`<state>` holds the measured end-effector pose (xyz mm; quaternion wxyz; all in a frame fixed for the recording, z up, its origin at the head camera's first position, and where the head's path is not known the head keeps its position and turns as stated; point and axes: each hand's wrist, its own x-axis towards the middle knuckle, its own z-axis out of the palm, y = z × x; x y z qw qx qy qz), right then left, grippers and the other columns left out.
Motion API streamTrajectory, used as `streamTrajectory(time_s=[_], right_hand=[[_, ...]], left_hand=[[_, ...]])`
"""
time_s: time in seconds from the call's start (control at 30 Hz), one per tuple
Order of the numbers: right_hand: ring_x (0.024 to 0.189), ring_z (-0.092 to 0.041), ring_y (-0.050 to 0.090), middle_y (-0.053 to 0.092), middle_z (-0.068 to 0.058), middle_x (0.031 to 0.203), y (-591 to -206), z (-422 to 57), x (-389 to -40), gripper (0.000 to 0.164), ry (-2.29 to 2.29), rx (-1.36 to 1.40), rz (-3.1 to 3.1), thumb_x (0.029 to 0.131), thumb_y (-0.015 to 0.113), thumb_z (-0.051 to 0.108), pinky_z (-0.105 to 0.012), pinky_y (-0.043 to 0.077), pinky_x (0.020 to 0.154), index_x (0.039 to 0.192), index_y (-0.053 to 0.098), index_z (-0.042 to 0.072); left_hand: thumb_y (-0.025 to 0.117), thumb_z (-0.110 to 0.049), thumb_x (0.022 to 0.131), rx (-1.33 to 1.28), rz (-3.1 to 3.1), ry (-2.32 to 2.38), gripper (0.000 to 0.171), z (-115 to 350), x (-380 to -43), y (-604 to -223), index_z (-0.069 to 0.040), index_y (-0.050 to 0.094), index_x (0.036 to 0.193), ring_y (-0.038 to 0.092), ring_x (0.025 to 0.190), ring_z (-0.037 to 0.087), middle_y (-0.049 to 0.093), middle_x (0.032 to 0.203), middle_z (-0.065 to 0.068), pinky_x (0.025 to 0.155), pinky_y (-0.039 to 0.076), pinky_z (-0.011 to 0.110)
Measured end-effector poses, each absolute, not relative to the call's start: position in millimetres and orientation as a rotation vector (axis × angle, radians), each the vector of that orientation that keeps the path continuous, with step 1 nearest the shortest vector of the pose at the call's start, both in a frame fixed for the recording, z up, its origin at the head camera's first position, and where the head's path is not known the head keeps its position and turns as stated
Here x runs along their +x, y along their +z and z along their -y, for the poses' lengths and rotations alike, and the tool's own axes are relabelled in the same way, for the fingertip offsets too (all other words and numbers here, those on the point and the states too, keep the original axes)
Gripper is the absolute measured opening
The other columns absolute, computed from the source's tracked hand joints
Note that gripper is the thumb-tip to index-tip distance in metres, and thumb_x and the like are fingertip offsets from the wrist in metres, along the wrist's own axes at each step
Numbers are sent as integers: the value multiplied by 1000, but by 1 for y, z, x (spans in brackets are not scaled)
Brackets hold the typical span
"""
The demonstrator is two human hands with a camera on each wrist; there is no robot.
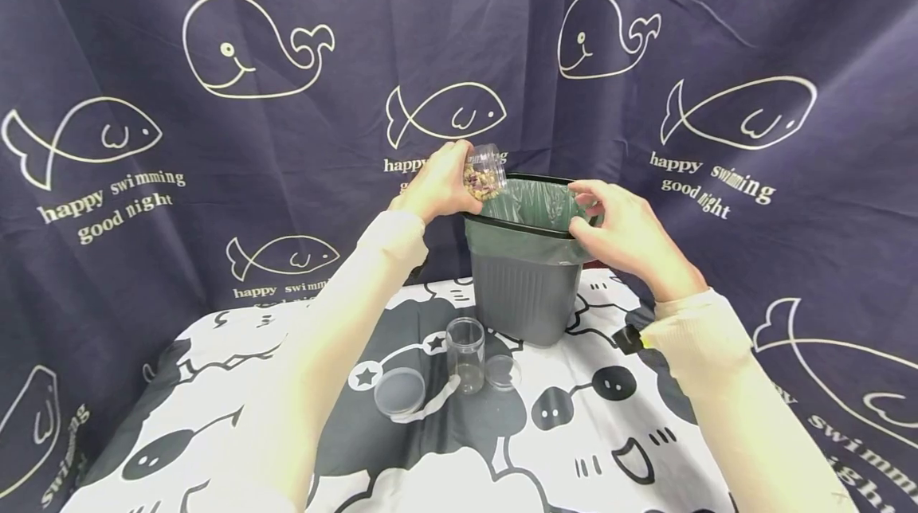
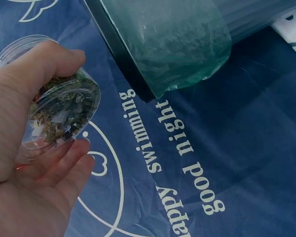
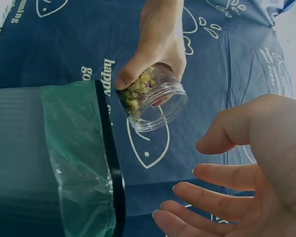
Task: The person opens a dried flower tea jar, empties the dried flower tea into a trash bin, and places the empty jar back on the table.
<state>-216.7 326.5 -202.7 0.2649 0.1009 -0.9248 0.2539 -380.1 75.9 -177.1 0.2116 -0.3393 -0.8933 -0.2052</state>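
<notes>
My left hand [image 1: 441, 182] grips a clear plastic jar [image 1: 491, 165] of dried flower buds, thumb on one side and fingers on the other. The jar is tipped on its side above the left rim of a grey trash bin [image 1: 527, 298]. In the right wrist view its open mouth shows, with the dried flowers [image 3: 137, 91] lying toward the base end. A green liner bag [image 1: 531, 206] folds over the bin's rim. Near the rim's right side is my right hand [image 1: 624, 234], fingers loosely bent and holding nothing; the right wrist view [image 3: 241, 168] hand stands apart from the rim.
On the patterned tablecloth [image 1: 574, 449], in front of the bin, stand a second clear jar [image 1: 466, 358], without a lid, and two round lids: a greyish one [image 1: 399, 392] to its left, a clear one [image 1: 502, 372] to its right. A dark blue printed curtain [image 1: 287, 139] hangs behind.
</notes>
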Motion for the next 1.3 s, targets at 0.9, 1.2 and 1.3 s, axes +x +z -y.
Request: streamTrajectory(time_s=[0.9, 1.2, 1.3], right_hand=[[113, -30, 67, 70, -13, 128, -187, -333, -230, 55, 725, 239, 2535, 85, 56, 17, -47, 50, 96, 140, 61, 14], [113, -33, 68, 70, -14, 126, -191, -333, -232, 55, 720, 243, 2533, 84, 56, 15, -48, 51, 97, 139, 61, 12], [113, -33, 68, 70, -14, 126, -191, -332, -232, 55, 724, 240, 2535, 84, 56, 15, -48, 51, 97, 139, 61, 12]], left_hand=[[91, -4, 62, -1006, 2507, -439, 94, -96, -400, -186, -7, 47, 145, 54, 126, 33, 53, 138, 14, 110, 43, 41], [86, 1, 63, -976, 2421, -328, 92, -94, -403, -191, -9, 47, 146, 49, 131, 34, 53, 142, 11, 110, 42, 50], [85, 1, 64, -967, 2423, -322, 91, -95, -404, -191, -9, 47, 146, 48, 131, 34, 53, 142, 10, 110, 43, 50]])
